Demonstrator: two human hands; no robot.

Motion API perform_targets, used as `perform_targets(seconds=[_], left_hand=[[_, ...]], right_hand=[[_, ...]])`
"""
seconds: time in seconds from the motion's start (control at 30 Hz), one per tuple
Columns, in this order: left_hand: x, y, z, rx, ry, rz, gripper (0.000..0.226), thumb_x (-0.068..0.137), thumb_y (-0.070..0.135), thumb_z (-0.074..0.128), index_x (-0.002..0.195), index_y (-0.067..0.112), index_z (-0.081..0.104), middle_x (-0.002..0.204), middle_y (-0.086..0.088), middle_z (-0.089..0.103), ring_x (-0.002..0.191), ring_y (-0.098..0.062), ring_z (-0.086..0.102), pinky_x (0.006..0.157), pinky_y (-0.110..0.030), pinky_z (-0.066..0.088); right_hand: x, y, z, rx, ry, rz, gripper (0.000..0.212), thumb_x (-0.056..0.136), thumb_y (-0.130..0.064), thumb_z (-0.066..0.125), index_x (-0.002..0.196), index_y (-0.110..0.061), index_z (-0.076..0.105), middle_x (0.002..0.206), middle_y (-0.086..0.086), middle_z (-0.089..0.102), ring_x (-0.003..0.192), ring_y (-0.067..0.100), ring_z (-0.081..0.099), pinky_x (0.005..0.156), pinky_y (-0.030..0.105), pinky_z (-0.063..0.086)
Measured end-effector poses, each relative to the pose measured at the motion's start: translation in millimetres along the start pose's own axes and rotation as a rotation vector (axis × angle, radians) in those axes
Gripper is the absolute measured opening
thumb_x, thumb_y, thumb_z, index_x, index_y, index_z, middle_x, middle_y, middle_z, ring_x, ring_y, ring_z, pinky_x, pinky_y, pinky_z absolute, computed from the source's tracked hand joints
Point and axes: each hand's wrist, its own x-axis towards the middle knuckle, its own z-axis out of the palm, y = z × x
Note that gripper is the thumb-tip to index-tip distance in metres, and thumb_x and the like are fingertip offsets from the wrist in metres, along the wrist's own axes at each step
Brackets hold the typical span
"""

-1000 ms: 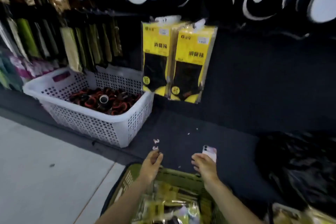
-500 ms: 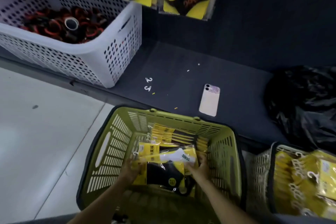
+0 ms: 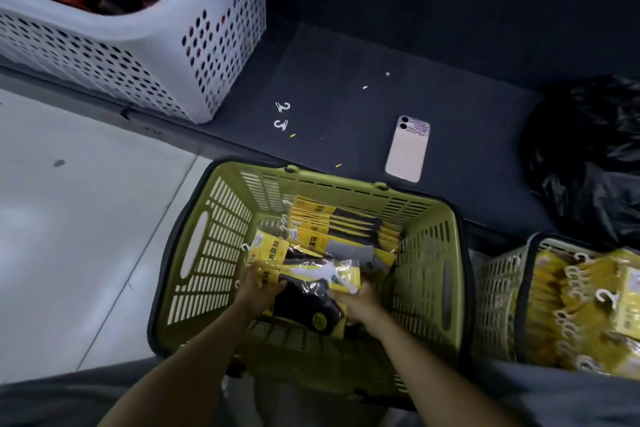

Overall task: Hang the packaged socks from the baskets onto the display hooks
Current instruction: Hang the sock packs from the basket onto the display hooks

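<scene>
Reaching down inside the green basket (image 3: 346,184), both hands hold one sock packet (image 3: 304,295). The left hand (image 3: 259,289) curls round its yellow end, and the right hand (image 3: 358,298) seems to pinch the opposite edge, though its fingertips blur under the wrap. More packets (image 3: 322,225) lie stacked just beyond the hands. The basket walls stand near either wrist and its top is open. Past the far rim lies a phone (image 3: 408,149). Right of the right hand stands a second basket (image 3: 498,291).

Dim bluish light; pale floor (image 3: 86,218) left of the left hand (image 3: 259,291) is brightest. Glare streaks the sock packet (image 3: 311,279) by the right hand (image 3: 356,300). Edges bow and blur, perhaps from motion.
</scene>
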Motion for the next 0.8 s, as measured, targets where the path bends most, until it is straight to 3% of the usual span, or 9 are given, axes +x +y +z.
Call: perform_targets(seconds=[0.1,0.27,0.37,0.47,0.53,0.6,0.7,0.73,0.8], left_hand=[[-14,22,6,-0.165,0.023,-0.024,0.074,0.082,0.027,0.071,0.142,0.008,0.031,0.144,-0.017,0.035,0.130,-0.033,0.037,0.102,-0.042,0.038],[-55,70,12,-0.414,0.203,0.001,0.064,0.085,0.036,0.067,0.138,0.013,0.041,0.138,-0.012,0.046,0.126,-0.029,0.044,0.098,-0.032,0.037],[-85,97,9,-0.526,0.356,0.124,0.075,0.081,0.040,0.069,0.143,0.015,0.035,0.149,-0.009,0.033,0.138,-0.027,0.030,0.112,-0.044,0.029],[-114,119,-9,-0.573,0.556,0.150,0.096,0.075,0.043,0.074,0.149,0.014,0.021,0.157,-0.009,0.012,0.145,-0.026,0.006,0.118,-0.046,0.012],[-135,131,-26,-0.789,0.590,0.050,0.113,0.068,0.043,0.079,0.151,0.013,0.008,0.157,-0.011,0.006,0.145,-0.029,0.005,0.115,-0.043,0.013],[-157,145,-44,-1.103,0.399,-0.016,0.114,0.065,0.047,0.080,0.150,0.015,0.010,0.155,-0.013,0.020,0.139,-0.032,0.027,0.112,-0.045,0.027],[-188,172,-65,-1.395,-0.143,0.299,0.073,0.072,0.049,0.065,0.131,0.007,0.052,0.124,-0.014,0.063,0.105,-0.025,0.065,0.087,-0.041,0.051],[-198,182,-71,-1.411,-0.210,0.391,0.063,0.074,0.047,0.063,0.122,0.006,0.059,0.117,-0.016,0.066,0.097,-0.025,0.068,0.080,-0.037,0.053],[-213,201,-83,-1.374,-0.184,0.464,0.055,0.078,0.038,0.065,0.121,0.003,0.059,0.117,-0.018,0.066,0.101,-0.029,0.066,0.079,-0.037,0.055]], right_hand=[[-20,-20,-1,0.099,0.084,-0.151,0.019,0.078,-0.026,0.078,0.089,-0.024,0.061,0.093,0.002,0.068,0.082,0.017,0.064,0.065,0.025,0.050],[-75,-70,-21,0.095,0.154,-0.425,0.009,0.080,-0.023,0.076,0.086,-0.021,0.069,0.080,-0.005,0.072,0.077,0.013,0.068,0.067,0.022,0.052],[-118,-97,-36,0.162,0.169,-0.575,0.005,0.080,-0.020,0.076,0.083,-0.022,0.072,0.071,-0.014,0.073,0.068,-0.001,0.069,0.057,0.011,0.049],[-158,-115,-46,0.271,0.138,-0.647,0.006,0.080,-0.024,0.075,0.085,-0.021,0.074,0.081,-0.009,0.076,0.076,0.006,0.071,0.062,0.015,0.053],[-180,-125,-48,0.361,0.107,-0.688,0.017,0.080,-0.027,0.075,0.093,-0.017,0.075,0.089,-0.004,0.076,0.084,0.011,0.072,0.069,0.020,0.055],[-198,-136,-47,0.460,0.072,-0.710,0.027,0.078,-0.030,0.076,0.100,-0.014,0.074,0.096,0.000,0.076,0.092,0.017,0.072,0.080,0.030,0.056],[-218,-150,-44,0.573,0.008,-0.730,0.049,0.067,-0.040,0.079,0.109,-0.016,0.071,0.105,0.000,0.074,0.100,0.018,0.069,0.093,0.037,0.050],[-224,-154,-41,0.595,-0.015,-0.719,0.054,0.066,-0.043,0.079,0.112,-0.016,0.068,0.107,0.000,0.073,0.102,0.019,0.069,0.095,0.037,0.050],[-235,-162,-39,0.597,-0.042,-0.713,0.055,0.069,-0.045,0.077,0.114,-0.017,0.066,0.106,0.000,0.073,0.100,0.020,0.070,0.092,0.038,0.051]])
